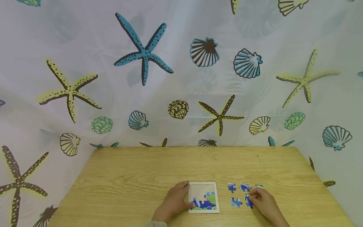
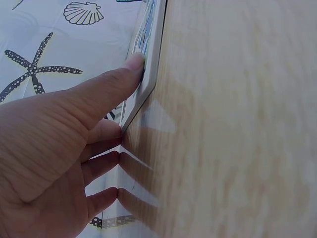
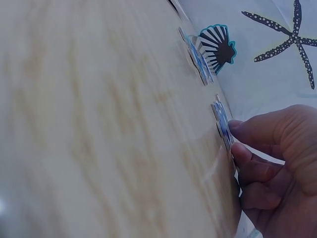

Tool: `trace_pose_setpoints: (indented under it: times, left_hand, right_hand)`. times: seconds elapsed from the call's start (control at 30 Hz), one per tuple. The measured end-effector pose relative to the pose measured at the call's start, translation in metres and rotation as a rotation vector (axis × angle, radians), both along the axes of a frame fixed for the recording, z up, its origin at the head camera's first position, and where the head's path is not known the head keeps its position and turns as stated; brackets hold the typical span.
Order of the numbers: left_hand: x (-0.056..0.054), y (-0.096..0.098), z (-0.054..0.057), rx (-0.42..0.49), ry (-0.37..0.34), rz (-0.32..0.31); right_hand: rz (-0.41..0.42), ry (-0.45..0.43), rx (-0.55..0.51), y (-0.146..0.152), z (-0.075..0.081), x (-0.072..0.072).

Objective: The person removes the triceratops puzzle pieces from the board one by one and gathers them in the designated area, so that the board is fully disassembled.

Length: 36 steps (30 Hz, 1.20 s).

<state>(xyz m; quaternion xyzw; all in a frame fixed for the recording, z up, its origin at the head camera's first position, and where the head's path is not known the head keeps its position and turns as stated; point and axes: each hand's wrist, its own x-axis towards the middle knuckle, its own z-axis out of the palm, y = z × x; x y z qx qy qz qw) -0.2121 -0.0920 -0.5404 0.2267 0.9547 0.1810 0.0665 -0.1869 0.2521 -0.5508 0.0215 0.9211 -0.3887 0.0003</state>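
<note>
A square puzzle tray (image 1: 217,198) with a pale rim lies on the table, with joined blue and green jigsaw pieces (image 1: 208,205) along its bottom and right side. My left hand (image 1: 176,199) holds the tray's left edge. In the left wrist view its thumb (image 2: 124,74) lies over the rim, and the other fingertips come down beside the tray. My right hand (image 1: 265,201) pinches a blue jigsaw piece (image 1: 249,201) between thumb and index finger. In the right wrist view that piece (image 3: 223,121) is seen nearly edge-on, low over the table, partly hidden by the fingertips.
Several loose jigsaw pieces lie right of the tray: one at upper left (image 1: 231,188), a blue one (image 1: 244,187) beside it, a green-and-white one (image 1: 259,186) behind my right hand, and a light-blue one (image 1: 236,202) nearer. A shell-and-starfish curtain (image 1: 181,78) surrounds the wooden table (image 1: 127,176).
</note>
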Motion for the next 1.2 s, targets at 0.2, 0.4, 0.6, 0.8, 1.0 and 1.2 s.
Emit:
trace_pose_setpoints:
  times: [0.2, 0.4, 0.6, 0.8, 1.0, 1.2]
  left_hand:
    - [0.000, 0.000, 0.001, -0.005, 0.004, -0.002]
    - [0.000, -0.001, 0.001, -0.007, -0.005, 0.003]
    - [0.002, -0.001, 0.005, -0.004, -0.012, 0.002]
    - [0.002, -0.001, 0.007, -0.004, -0.021, 0.001]
    - [0.003, 0.000, 0.009, 0.009, -0.025, 0.007]
    - [0.005, 0.001, 0.010, 0.007, -0.016, 0.009]
  right_hand:
    - [-0.001, 0.013, 0.006, -0.001, 0.001, 0.000]
    - [0.016, 0.020, -0.016, -0.012, 0.007, 0.001]
    - [0.104, 0.042, -0.080, -0.038, 0.013, -0.005]
    - [0.224, 0.060, -0.130, -0.064, 0.014, -0.012]
    - [0.307, 0.071, -0.136, -0.090, 0.013, -0.018]
    - [0.373, 0.070, -0.124, -0.110, 0.014, -0.019]
